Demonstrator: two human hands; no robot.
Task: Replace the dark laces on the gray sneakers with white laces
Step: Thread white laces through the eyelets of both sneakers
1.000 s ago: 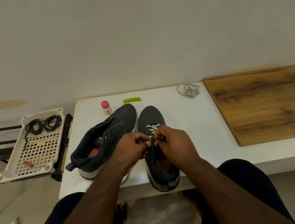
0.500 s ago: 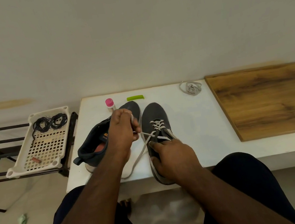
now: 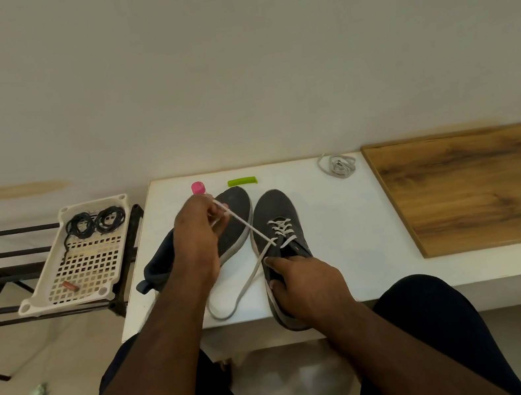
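The white lace, soft and limp, is running taut from the right shoe, which the right hand is gripping, to the pinching left hand beyond; hold it by its stiff tip.

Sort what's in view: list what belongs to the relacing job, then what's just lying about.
Job:
- right gray sneaker, held by right hand
- white lace, pulled by left hand
- unlaced left gray sneaker
- spare coiled white lace
- coiled dark laces in white perforated plastic tray

Lying about:
- pink-capped bottle
- green plastic piece
- wooden board
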